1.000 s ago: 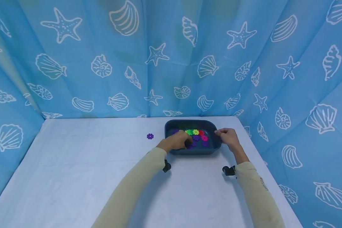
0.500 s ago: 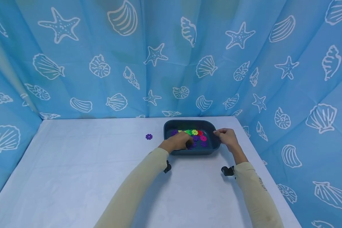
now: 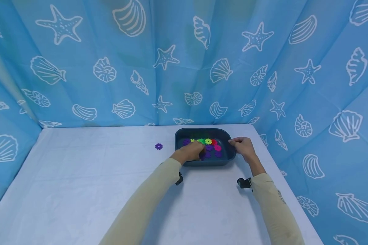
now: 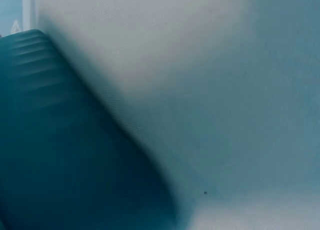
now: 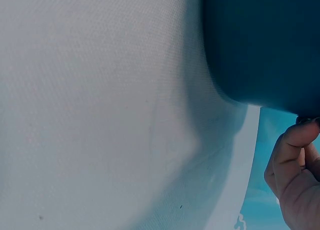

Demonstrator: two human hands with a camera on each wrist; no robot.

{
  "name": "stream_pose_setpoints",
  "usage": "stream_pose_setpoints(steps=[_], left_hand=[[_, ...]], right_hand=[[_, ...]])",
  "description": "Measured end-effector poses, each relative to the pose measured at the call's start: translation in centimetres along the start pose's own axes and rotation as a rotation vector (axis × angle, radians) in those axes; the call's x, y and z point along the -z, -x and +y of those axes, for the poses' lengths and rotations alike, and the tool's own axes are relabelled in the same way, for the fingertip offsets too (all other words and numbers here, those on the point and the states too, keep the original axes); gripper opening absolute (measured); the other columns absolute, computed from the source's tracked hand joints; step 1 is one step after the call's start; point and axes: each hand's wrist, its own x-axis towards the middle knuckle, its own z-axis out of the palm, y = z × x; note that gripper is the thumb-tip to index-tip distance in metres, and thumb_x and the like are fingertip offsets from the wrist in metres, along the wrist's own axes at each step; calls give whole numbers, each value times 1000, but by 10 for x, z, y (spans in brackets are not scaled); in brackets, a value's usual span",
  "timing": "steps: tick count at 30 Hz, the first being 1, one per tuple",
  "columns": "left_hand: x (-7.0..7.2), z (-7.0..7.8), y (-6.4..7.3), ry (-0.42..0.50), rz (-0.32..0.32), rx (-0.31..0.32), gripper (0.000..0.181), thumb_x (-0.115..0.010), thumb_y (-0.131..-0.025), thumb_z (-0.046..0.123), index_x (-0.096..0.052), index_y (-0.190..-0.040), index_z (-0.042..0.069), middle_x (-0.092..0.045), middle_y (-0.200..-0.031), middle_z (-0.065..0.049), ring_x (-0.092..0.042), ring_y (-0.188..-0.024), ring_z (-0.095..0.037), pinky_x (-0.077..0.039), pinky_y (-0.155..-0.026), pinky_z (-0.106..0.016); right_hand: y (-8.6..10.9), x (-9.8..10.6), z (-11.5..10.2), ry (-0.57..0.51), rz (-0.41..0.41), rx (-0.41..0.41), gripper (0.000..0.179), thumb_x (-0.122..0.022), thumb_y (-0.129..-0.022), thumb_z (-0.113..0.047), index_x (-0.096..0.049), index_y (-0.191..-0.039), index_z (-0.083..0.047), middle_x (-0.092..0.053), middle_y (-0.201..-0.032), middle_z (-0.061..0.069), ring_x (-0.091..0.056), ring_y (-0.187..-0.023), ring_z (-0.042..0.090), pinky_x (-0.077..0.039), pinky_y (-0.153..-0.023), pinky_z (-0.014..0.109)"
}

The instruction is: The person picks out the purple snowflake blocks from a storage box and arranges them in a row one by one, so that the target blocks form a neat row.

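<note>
A dark blue-grey plastic basin [image 3: 210,163] sits near the back of the table, with several flower-shaped discs inside. Among them are a yellow disc [image 3: 208,141], a pink disc [image 3: 217,148] and several purple discs [image 3: 209,148]. My left hand [image 3: 190,151] reaches over the basin's left side, fingers down among the discs; its fingertips are hidden, and I cannot tell if they hold a disc. With thumb and fingers, my right hand [image 3: 244,147] pinches the basin's right rim. The right wrist view shows that hand [image 5: 295,170] at the basin wall [image 5: 265,45].
One purple disc [image 3: 158,146] lies by itself on the white tablecloth [image 3: 79,177], left of the basin. Behind and to the right hangs a blue curtain [image 3: 178,75] with shell and starfish prints. In the left wrist view the basin wall [image 4: 75,140] fills the lower left.
The whole head view has shifted slightly. My left hand stays in the basin with small movements of its fingers, and the right hand keeps its grip on the rim.
</note>
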Motion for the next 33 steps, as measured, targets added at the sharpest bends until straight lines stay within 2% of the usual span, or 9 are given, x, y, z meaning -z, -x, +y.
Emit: stream_pose_setpoints(steps=[4, 7, 9, 14, 16, 19, 26, 33], left_hand=[[0, 0, 0, -27, -2, -1, 35, -74, -88, 16, -63, -121, 10, -65, -117, -2, -59, -107, -12, -48, -97, -27], [0, -1, 1, -45, -1, -2, 36, -74, -87, 17, -62, -121, 11, -64, -118, -3, -59, -107, -12, -48, -97, -27], [1, -1, 1, -46, -3, 1, 37, -75, -87, 17, -62, -121, 11, -64, -118, -3, -59, -106, -12, -48, -97, -26], [0, -3, -1, -7, -6, 6, 39, -75, -87, 17, -63, -123, 10, -64, -120, -3, -58, -107, -12, -48, -98, -28], [0, -5, -2, 10, 3, 4, 38, -75, -87, 18, -63, -122, 10, -64, -119, -3, -57, -107, -12, -47, -98, -28], [4, -6, -1, 45, 41, -8, 39, -77, -86, 20, -63, -120, 9, -63, -116, -2, -56, -105, -12, -48, -97, -27], [29, -11, 12, 159, 137, 1, 46, -80, -81, 17, -60, -122, 5, -61, -109, -1, -55, -99, -13, -50, -91, -23], [57, -30, 33, 206, 230, -15, 45, -78, -79, 11, -61, -120, 1, -62, -108, -5, -57, -99, -18, -50, -91, -28]], right_hand=[[-1, 0, 1, 8, 18, -4, 43, -63, -95, -36, -63, -118, 1, -62, -113, 15, -58, -93, 24, -55, -79, 43], [-3, 0, 2, -12, 0, -3, 46, -62, -96, -35, -60, -121, 4, -60, -119, 20, -58, -99, 29, -55, -85, 41], [-23, -5, 21, -3, 23, 13, 47, -63, -94, -40, -62, -118, 0, -61, -115, 17, -59, -97, 28, -55, -83, 41], [-15, -2, 15, -7, -12, 33, 45, -59, -97, -36, -60, -120, 2, -59, -118, 19, -57, -99, 30, -53, -88, 41], [7, 2, -6, -18, -35, 8, 42, -57, -99, -29, -58, -123, 5, -57, -122, 22, -56, -103, 32, -50, -93, 43], [7, 2, -7, -17, -33, 6, 42, -57, -99, -29, -58, -123, 5, -57, -122, 22, -56, -104, 32, -50, -94, 43], [6, 0, -8, -14, -25, 8, 42, -58, -98, -30, -58, -122, 5, -58, -120, 22, -56, -102, 31, -51, -91, 42], [8, 1, -7, 11, -24, 9, 42, -58, -98, -30, -58, -123, 5, -58, -121, 22, -56, -103, 32, -51, -91, 43]])
